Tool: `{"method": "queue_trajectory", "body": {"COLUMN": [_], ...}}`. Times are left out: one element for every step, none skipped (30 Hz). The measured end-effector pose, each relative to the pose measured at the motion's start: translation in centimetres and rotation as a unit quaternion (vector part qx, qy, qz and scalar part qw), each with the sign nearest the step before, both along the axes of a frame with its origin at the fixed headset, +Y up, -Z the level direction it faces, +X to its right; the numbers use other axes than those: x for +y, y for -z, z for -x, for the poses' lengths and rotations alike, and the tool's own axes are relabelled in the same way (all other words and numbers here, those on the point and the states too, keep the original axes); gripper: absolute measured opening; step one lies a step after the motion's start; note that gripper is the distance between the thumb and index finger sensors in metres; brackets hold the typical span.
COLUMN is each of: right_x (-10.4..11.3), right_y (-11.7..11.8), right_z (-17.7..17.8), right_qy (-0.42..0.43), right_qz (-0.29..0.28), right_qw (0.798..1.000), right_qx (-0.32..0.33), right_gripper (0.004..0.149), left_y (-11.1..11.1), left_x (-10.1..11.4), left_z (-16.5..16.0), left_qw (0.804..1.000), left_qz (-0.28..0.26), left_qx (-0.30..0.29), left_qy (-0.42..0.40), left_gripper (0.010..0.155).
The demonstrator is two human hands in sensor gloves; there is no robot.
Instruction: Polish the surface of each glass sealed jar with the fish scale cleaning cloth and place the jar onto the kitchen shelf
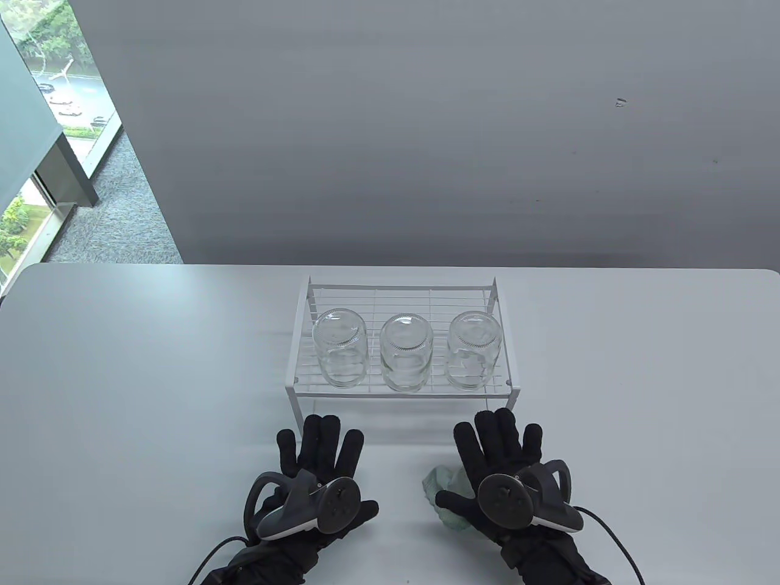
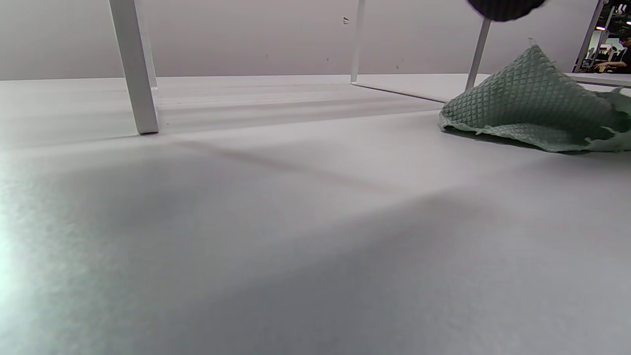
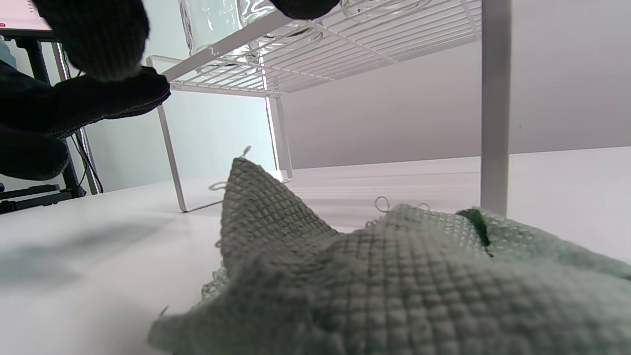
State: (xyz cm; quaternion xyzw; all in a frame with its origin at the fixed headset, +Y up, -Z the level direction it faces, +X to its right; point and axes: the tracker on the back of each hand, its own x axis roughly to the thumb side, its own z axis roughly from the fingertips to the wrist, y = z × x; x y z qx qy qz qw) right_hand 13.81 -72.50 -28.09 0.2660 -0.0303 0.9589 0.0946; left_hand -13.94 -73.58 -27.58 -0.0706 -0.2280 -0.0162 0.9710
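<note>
Three clear glass jars stand in a row on the white wire shelf (image 1: 402,291): a left jar (image 1: 339,354), a middle jar (image 1: 406,351) and a right jar (image 1: 475,348). My left hand (image 1: 321,451) lies flat on the table in front of the shelf, fingers straight, holding nothing. My right hand (image 1: 496,448) lies flat as well, its palm over the green fish scale cloth (image 1: 440,487), which shows crumpled on the table in the left wrist view (image 2: 532,103) and fills the right wrist view (image 3: 394,276).
The white table (image 1: 122,378) runs wide to both sides. The shelf stands on thin white legs (image 2: 135,69), with open space beneath its wire deck (image 3: 345,44). A grey wall rises behind the table.
</note>
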Motion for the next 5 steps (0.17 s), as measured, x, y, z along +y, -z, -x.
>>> {"method": "queue_trajectory", "body": {"right_x": [0.01,0.02,0.01,-0.01,-0.07], "right_y": [0.0,0.0,0.0,0.0,0.01], "right_z": [-0.02,-0.04,-0.06,-0.07,-0.06], "right_qy": [0.0,0.001,0.001,0.002,0.002], "right_qz": [0.0,-0.001,-0.001,0.0,0.004], "right_qw": [1.0,1.0,1.0,1.0,1.0], "right_qx": [0.0,-0.001,-0.001,-0.001,-0.001], "right_gripper": [0.095,0.095,0.095,0.095,0.094], "left_y": [0.0,0.0,0.0,0.0,0.0], "left_x": [-0.01,-0.01,-0.02,-0.03,-0.06], "left_z": [0.0,0.0,0.01,-0.01,-0.02], "left_qw": [1.0,1.0,1.0,1.0,1.0], "left_qz": [0.0,0.0,0.0,0.001,0.003], "left_qx": [0.0,0.0,0.0,-0.001,-0.003], "left_qy": [0.0,0.0,0.0,-0.001,-0.003], "left_gripper": [0.105,0.105,0.105,0.105,0.105]}}
